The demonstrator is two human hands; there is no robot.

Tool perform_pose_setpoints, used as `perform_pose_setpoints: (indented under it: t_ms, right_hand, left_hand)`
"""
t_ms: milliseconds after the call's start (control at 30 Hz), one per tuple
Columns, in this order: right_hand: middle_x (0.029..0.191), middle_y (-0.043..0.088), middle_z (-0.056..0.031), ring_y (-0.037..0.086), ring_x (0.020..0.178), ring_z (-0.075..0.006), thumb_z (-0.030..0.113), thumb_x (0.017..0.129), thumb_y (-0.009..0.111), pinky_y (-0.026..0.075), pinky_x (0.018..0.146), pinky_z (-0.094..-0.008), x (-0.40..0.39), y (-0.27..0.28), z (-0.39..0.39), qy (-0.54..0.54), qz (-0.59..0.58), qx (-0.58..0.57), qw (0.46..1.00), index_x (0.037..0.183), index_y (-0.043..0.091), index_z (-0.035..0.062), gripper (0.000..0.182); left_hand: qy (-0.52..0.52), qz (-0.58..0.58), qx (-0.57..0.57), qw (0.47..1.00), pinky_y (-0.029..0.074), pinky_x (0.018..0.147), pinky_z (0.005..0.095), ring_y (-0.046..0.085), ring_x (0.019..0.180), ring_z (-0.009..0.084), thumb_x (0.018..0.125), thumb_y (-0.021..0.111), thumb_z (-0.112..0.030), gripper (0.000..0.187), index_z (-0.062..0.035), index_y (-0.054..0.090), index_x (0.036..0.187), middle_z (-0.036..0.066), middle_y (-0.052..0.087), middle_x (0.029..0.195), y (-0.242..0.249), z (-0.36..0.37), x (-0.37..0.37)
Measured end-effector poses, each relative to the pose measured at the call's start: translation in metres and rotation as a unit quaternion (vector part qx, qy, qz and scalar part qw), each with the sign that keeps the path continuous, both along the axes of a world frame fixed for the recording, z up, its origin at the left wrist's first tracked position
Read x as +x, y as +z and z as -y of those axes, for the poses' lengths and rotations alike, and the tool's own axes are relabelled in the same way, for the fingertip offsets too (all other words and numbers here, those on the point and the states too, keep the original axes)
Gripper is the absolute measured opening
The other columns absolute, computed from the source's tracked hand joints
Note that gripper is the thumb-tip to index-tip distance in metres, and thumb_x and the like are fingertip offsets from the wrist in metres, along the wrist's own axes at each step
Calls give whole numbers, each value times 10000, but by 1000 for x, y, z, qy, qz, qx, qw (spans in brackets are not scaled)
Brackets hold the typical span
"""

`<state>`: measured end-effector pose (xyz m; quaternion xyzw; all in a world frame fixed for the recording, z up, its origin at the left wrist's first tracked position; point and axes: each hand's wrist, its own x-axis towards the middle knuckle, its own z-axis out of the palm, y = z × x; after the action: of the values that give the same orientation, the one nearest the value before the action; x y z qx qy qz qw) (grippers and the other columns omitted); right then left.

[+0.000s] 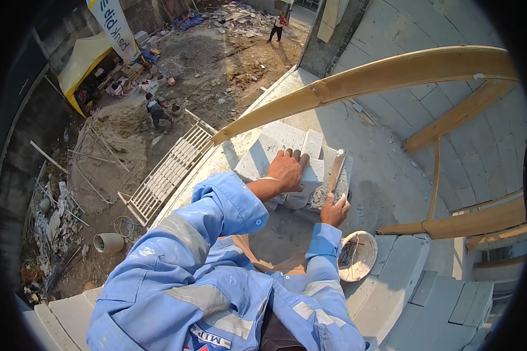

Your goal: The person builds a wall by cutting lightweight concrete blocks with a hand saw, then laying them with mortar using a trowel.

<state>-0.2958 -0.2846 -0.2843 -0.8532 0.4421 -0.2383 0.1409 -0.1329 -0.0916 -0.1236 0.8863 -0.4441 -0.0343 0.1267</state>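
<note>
My left hand (pixel 287 171) reaches across a pale lightweight concrete block (pixel 314 175), its fingers and thumb bent over the block's top and side. More white blocks (pixel 257 157) lie stacked beneath and beside it, one narrow piece (pixel 312 142) just past my fingertips. To the right, my right hand (pixel 335 210) is closed round the near end of a long, narrow brownish tool (pixel 336 171). The tool points away from me along a rough grey block (pixel 345 178); its exact kind is unclear. Beside my right sleeve sits a round mortar-stained bucket (pixel 357 255).
A curved timber beam (pixel 369 79) crosses beyond the blocks, with more timber bracing (pixel 459 219) at right. Block walls (pixel 404 47) rise on that side. Past the floor edge lies lower ground with a slatted metal frame (pixel 167 169), a person bending (pixel 157 110) and another standing (pixel 278 26).
</note>
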Motion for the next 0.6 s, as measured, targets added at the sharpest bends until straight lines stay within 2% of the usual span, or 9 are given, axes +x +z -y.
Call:
perform_pose_setpoints:
  t_ms: [67,133,200,300,333,400,433,500,600]
  right_hand:
    - [1297,532,-233,520,1219,-398,449,905,641,426,1006,-498,-24,2,-37,22,-22,80,996,1335,546,13,620]
    - [1344,483,-231,508,1224,-398,400,895,669,428,1006,-510,-60,-29,-77,75,-10,69,995,1281,577,41,536]
    - [1395,468,-227,487,1266,-404,375,875,698,425,1012,-525,-90,-33,-109,143,-80,28,986,1242,598,35,510]
    - [1406,490,-246,469,1305,-421,410,869,701,432,1017,-513,-87,-33,-117,98,-51,132,985,1243,601,35,539]
    - [1406,490,-246,469,1305,-421,410,869,701,432,1017,-513,-88,-34,-116,98,-50,129,986,1243,601,35,539]
    - [1293,603,-262,551,1240,-421,422,873,690,469,983,-480,-91,-34,-114,114,-89,178,973,1214,629,24,527]
    - [1293,603,-262,551,1240,-421,422,873,690,469,983,-480,-95,-35,-112,114,-89,175,974,1214,629,24,527]
    - [1118,692,-251,668,1055,-393,424,851,706,515,920,-453,-101,-32,-111,133,-179,293,930,1135,689,27,488]
    - [1067,713,-231,683,1018,-391,425,879,679,523,892,-452,-103,-29,-117,160,-149,286,933,1135,686,18,480]
  left_hand:
    - [5,-19,16,1000,428,948,428,554,1177,332,641,851,-461,888,-48,508,1348,162,594,1205,2,1,-2]
    - [3,-18,8,1000,426,948,430,555,1173,331,645,848,-451,878,-49,508,1348,159,594,1200,1,1,-3]
    - [4,-14,-3,1000,424,948,432,555,1169,329,649,845,-441,868,-49,509,1347,156,594,1194,1,3,-3]
    - [-8,0,-12,1000,422,940,433,559,1151,324,649,841,-423,845,-54,516,1337,151,595,1180,-3,3,-10]
    - [-8,3,-15,1000,422,936,433,561,1144,322,647,839,-418,840,-55,517,1334,151,595,1177,-3,5,-9]
    - [-8,10,-24,1000,422,931,433,564,1136,319,646,837,-414,835,-56,518,1330,150,595,1174,-3,7,-6]
    - [-7,12,-24,1000,422,930,432,564,1137,318,645,834,-409,834,-56,517,1331,151,595,1173,-4,7,-7]
    - [-6,12,-25,1000,422,928,432,564,1138,317,644,830,-405,832,-56,516,1332,153,595,1172,-3,6,-8]
    - [-4,2,-25,1000,422,931,431,564,1138,317,649,825,-397,821,-53,517,1328,155,596,1172,-2,5,-8]
